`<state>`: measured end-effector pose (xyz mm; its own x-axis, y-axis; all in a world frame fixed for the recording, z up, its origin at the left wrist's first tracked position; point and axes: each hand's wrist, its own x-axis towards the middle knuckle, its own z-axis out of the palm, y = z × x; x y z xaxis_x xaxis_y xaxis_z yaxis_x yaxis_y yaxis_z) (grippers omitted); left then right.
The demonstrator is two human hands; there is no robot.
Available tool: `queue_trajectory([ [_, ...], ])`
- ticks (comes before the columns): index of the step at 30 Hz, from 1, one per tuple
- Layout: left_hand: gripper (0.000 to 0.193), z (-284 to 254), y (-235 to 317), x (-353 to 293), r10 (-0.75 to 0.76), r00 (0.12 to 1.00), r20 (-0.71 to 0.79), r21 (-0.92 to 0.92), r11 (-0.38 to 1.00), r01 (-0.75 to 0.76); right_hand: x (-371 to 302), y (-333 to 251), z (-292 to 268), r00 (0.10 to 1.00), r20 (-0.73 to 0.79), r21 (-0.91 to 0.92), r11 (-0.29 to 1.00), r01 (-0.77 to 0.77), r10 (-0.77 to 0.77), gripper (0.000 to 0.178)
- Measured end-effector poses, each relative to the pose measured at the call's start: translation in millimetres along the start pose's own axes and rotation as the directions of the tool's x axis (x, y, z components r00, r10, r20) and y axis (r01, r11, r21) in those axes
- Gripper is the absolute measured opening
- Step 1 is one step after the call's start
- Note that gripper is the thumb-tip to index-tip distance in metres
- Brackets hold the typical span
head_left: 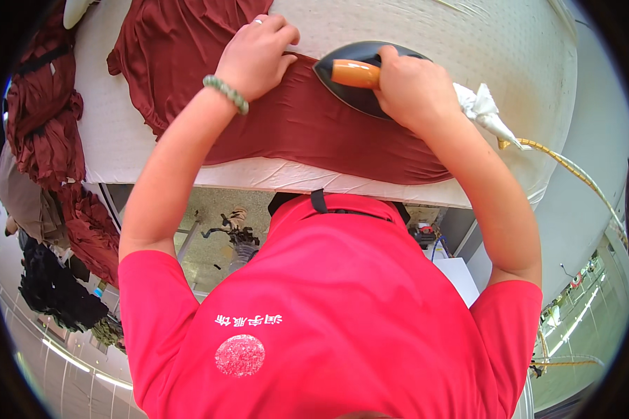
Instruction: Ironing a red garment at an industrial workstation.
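Your right hand (pixel 419 91) has its fingers curled shut around the orange handle (pixel 356 72) of the iron (pixel 360 98). The front end of the handle pokes out past your thumb side. Your left hand (pixel 255 59) has its fingers loosely bent, with a gap between thumb and fingers, and no cloth shows in that gap. You can't tell from here if the tips touch what is under them.

The iron sits on the dark red cloth (pixel 314 133), with its nose to the left, near your left hand. It looks hard and heavy, and its dark body may well be hot, so the handle is the safe place to hold. The cloth looks thin, soft and a bit slippery. It will likely crease or slide if pushed, so a light hold by an edge, well away from the iron, should suit it best.

The cloth lies across the pale worktop (pixel 524 42), smoother near you and bunched up at the far left. Past your right hand there is a white wrap (pixel 483 112) and a yellow hose (pixel 580 173) that may tug a little. More red clothes (pixel 45 140) hang at the left side
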<state>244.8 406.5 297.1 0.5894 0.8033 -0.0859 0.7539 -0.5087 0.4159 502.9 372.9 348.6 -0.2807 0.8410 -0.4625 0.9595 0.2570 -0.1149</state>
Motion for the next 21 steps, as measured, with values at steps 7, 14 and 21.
queue_trajectory([
  [7, 0.014, 41, 61, -52, 0.216, 0.870, -0.443, -0.055, 0.962, -0.267, -1, 37, -18, 0.985, -0.093, 0.135, 0.982, -0.134, 0.147, 0.051],
  [14, 0.018, 47, 56, -49, 0.190, 0.970, -0.151, -0.032, 0.980, -0.197, -17, 71, -25, 0.976, -0.008, 0.324, 0.923, -0.205, 0.220, 0.056],
  [21, 0.012, 32, 30, -4, 0.130, 0.957, -0.260, 0.076, 0.991, -0.114, -55, 56, -6, 0.986, -0.086, 0.055, 0.989, -0.135, 0.139, 0.058],
])
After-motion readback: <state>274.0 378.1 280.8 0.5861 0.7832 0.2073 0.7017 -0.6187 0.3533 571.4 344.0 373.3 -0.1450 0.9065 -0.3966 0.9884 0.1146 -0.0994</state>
